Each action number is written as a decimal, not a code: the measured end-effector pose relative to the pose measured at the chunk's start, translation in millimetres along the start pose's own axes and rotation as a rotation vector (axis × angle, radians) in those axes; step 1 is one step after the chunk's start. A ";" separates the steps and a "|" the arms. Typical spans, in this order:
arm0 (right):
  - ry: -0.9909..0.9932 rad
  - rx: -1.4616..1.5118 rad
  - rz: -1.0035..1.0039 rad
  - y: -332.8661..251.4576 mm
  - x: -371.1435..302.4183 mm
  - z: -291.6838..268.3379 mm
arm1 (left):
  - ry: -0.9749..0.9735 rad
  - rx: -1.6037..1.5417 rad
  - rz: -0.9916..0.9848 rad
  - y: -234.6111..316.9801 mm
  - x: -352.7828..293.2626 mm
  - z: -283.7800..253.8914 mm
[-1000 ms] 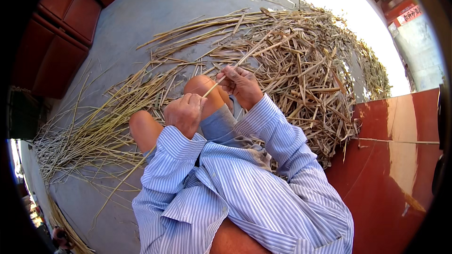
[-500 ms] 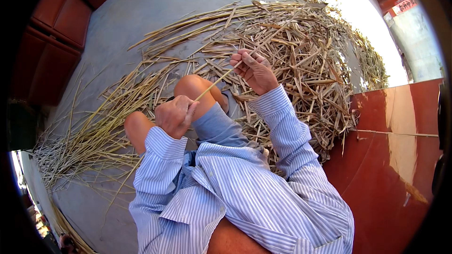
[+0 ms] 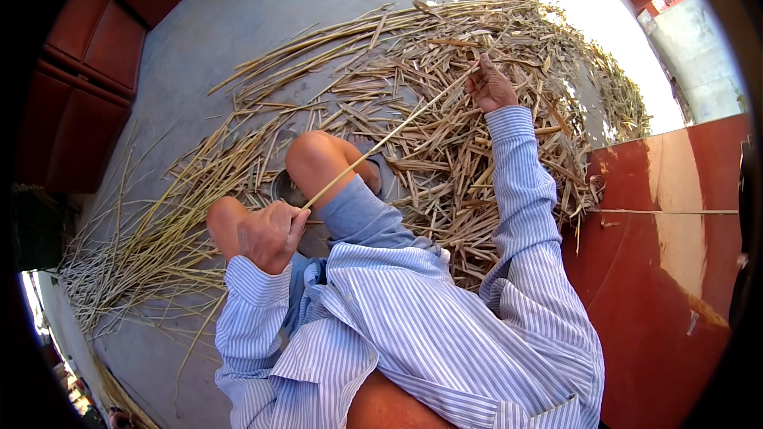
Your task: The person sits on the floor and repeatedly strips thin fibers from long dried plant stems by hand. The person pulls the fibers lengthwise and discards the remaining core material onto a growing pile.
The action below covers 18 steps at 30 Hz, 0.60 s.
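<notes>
A long, thin, pale yellow plant stalk (image 3: 381, 141) stretches in a slant across my lap. Its near end is closed in the fist of my left hand (image 3: 270, 236), beside my left knee. Out at arm's length, my right hand (image 3: 491, 89) pinches the stalk's far end between thumb and fingers. Below that hand spreads a heap of dry brown leaf sheaths (image 3: 445, 163). To the left of my knees lies a loose bundle of thin yellowish stalks (image 3: 159, 238), fanning out over the floor.
Dark red padded furniture (image 3: 99, 36) stands at the far left. A red panel (image 3: 628, 294) with a bare strip is close on my right. Longer stalks (image 3: 318, 46) lie beyond my knees on the grey floor (image 3: 238, 8). A dark round rim (image 3: 284, 187) shows between my knees.
My right hand has moved up and right, away from my left hand, and a longer length of stalk now shows between them. My left hand has shifted slightly down and left.
</notes>
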State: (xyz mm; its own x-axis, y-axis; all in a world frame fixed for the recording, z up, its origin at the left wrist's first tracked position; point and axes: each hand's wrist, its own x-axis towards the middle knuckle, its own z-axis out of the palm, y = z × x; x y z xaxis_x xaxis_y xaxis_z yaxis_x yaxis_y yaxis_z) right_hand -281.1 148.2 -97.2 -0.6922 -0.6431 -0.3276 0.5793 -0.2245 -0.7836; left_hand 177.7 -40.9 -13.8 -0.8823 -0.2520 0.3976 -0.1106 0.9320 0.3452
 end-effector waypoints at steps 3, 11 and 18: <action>-0.121 -0.027 0.034 1.2 -42.0 70.4 | -0.009 0.000 -0.024 0.5 -3.1 1.7; -0.149 -0.102 0.048 48.3 -48.3 85.0 | -0.009 0.005 -0.058 4.1 -8.0 11.3; 0.029 -0.189 0.079 47.5 -37.1 63.7 | -0.016 0.102 0.021 16.0 -17.3 14.9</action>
State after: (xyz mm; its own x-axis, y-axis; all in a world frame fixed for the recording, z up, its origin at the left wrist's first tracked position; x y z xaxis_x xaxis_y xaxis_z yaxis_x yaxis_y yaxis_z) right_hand -200.5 114.8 -88.6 -0.6615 -0.6311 -0.4052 0.5433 -0.0308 -0.8390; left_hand 184.4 -17.7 -27.8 -0.8919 -0.2287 0.3902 -0.1372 0.9589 0.2484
